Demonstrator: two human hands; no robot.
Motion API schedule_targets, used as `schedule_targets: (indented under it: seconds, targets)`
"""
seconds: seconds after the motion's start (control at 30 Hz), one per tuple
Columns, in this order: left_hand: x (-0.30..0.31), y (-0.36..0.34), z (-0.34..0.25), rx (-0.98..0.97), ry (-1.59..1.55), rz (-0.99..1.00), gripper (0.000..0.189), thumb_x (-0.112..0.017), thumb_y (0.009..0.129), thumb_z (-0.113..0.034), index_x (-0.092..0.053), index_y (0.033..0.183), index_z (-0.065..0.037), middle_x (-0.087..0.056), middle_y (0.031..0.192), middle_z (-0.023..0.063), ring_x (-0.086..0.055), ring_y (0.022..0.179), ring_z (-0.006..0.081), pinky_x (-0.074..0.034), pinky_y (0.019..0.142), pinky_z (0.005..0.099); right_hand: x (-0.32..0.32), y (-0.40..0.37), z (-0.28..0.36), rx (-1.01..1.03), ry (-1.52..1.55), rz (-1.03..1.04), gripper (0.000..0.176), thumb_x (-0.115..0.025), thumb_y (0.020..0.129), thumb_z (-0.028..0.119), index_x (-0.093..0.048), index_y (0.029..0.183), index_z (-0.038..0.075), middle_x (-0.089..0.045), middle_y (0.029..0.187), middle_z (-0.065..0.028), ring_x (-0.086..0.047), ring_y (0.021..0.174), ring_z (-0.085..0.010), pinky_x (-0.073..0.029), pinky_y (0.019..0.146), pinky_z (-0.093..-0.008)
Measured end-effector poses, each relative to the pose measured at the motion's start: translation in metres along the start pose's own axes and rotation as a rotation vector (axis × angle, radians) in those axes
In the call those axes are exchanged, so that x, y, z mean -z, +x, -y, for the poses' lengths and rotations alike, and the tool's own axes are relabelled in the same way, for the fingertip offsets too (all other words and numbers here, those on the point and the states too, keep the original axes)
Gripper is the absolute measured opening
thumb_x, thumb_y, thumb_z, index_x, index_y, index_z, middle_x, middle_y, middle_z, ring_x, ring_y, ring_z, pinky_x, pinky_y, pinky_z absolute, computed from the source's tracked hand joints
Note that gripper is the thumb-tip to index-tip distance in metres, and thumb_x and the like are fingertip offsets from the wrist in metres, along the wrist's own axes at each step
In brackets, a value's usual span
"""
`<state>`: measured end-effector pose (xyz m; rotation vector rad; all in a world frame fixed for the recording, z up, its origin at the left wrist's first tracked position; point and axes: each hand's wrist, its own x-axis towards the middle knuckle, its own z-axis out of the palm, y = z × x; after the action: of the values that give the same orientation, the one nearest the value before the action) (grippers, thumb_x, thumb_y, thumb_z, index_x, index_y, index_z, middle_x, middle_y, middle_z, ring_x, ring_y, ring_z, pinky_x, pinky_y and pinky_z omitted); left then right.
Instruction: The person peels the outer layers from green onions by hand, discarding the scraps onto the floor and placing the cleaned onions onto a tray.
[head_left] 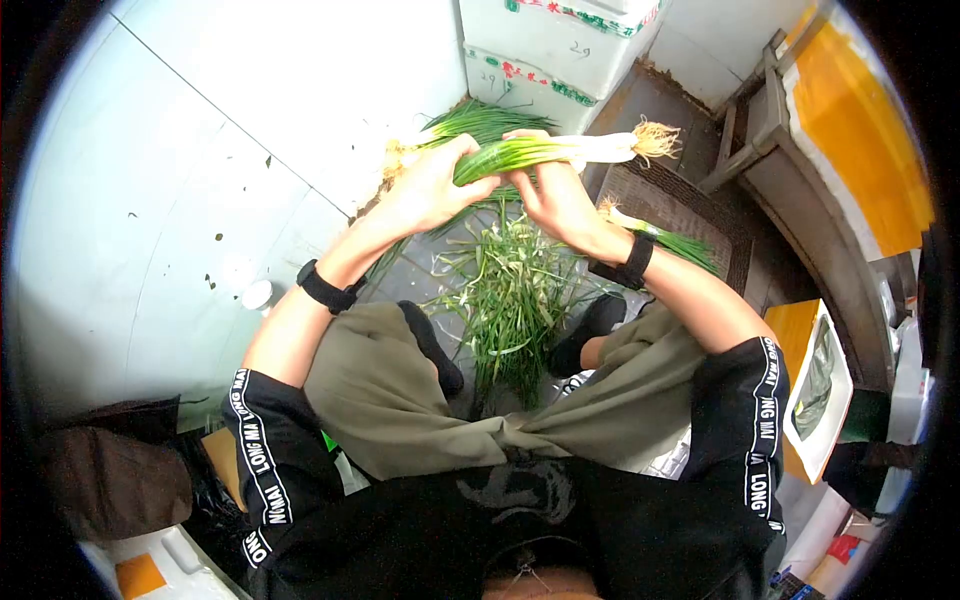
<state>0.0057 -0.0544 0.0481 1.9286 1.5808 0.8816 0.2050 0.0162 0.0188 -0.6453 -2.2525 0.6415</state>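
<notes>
Left hand and right hand: fingers of both clenched round one scallion bunch. It is held level over the floor, roots toward 2 o'clock.

Step, as judged: apparently stripping outer leaves. Trimmings lie below at 6 o'clock. The next pull calls for a steady left grip.

Foam boxes at 12 o'clock, lids on, contents hidden.
</notes>
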Motion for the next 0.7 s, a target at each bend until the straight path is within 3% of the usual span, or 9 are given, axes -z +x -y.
schedule_targets:
  seconds: [0.07,0.2,0.47,0.5,0.53,0.6,0.67,0.7]
  targets:
    - [0.0,-0.002,0.001,-0.098,0.041,-0.051,0.035,-0.072,0.087,-0.03,-0.056,0.097,-0.001,-0.064,0.082,0.014,-0.063,0.077,0.025,-0.049,0.072,0.0384,-0.001,-0.001,-0.003,0.03,-0.003,0.01,0.033,-0.06,0.092,0.006,-0.054,0.123,-0.003,-0.056,0.125,-0.018,-0.057,0.11,-0.0347,-0.044,0.098,-0.0422]
    - [0.003,-0.002,-0.001,-0.011,-0.003,-0.055,0.033,-0.074,0.087,-0.023,-0.06,0.103,0.001,-0.062,0.088,0.0167,-0.06,0.084,0.0262,-0.047,0.076,0.0367,0.0,0.002,0.008,0.003,0.071,0.076,0.037,-0.062,0.093,0.01,-0.053,0.126,-0.003,-0.055,0.127,-0.0184,-0.057,0.114,-0.0336,-0.043,0.1,-0.0417]
    - [0.003,0.001,-0.007,-0.065,-0.07,-0.096,0.037,-0.067,0.094,-0.033,-0.06,0.102,0.002,-0.065,0.082,0.0113,-0.06,0.078,0.0146,-0.048,0.069,0.035,-0.004,0.002,-0.008,0.035,0.065,0.102,0.035,-0.058,0.097,0.015,-0.053,0.128,-0.002,-0.06,0.121,-0.0193,-0.059,0.11,-0.0293,-0.044,0.098,-0.0391]
    - [0.001,0.004,-0.003,-0.068,-0.071,-0.095,0.037,-0.067,0.094,-0.033,-0.06,0.102,0.002,-0.065,0.082,0.0113,-0.06,0.078,0.0146,-0.048,0.069,0.035,-0.003,0.003,-0.002,-0.084,0.119,0.146,0.035,-0.057,0.098,0.017,-0.053,0.127,-0.003,-0.061,0.119,-0.0189,-0.06,0.108,-0.0276,-0.045,0.096,-0.0378]
    - [-0.002,0.007,0.003,-0.024,-0.062,-0.096,0.037,-0.066,0.095,-0.034,-0.059,0.101,0.002,-0.064,0.08,0.0117,-0.06,0.076,0.0154,-0.047,0.068,0.0359,-0.002,0.004,0.004,-0.201,0.174,0.192,0.035,-0.056,0.099,0.019,-0.054,0.126,-0.004,-0.062,0.117,-0.0184,-0.061,0.105,-0.026,-0.046,0.094,-0.0365]
    - [-0.003,0.006,0.002,0.024,-0.051,-0.099,0.038,-0.064,0.096,-0.035,-0.058,0.1,0.002,-0.063,0.077,0.0121,-0.06,0.074,0.0162,-0.047,0.066,0.0368,-0.002,0.004,0.01,-0.214,0.22,0.144,0.035,-0.055,0.1,0.022,-0.055,0.124,-0.004,-0.063,0.114,-0.0148,-0.061,0.101,-0.0214,-0.047,0.091,-0.0346]
    - [-0.001,0.004,-0.01,0.04,0.117,-0.162,0.035,-0.062,0.097,-0.033,-0.056,0.1,0.001,-0.062,0.076,0.0163,-0.063,0.073,0.0254,-0.047,0.066,0.0405,-0.002,0.004,0.009,-0.2,0.344,0.141,0.037,-0.057,0.099,0.021,-0.054,0.125,-0.004,-0.063,0.113,-0.0111,-0.058,0.104,-0.0168,-0.046,0.092,-0.0336]
    - [-0.001,0.005,-0.009,0.04,0.118,-0.163,0.035,-0.062,0.097,-0.033,-0.056,0.1,0.001,-0.062,0.076,0.0163,-0.063,0.073,0.0254,-0.047,0.066,0.0405,-0.002,0.005,0.011,-0.174,0.378,0.127,0.04,-0.056,0.099,0.026,-0.054,0.127,-0.003,-0.062,0.114,-0.0069,-0.056,0.106,-0.0139,-0.044,0.094,-0.0323]
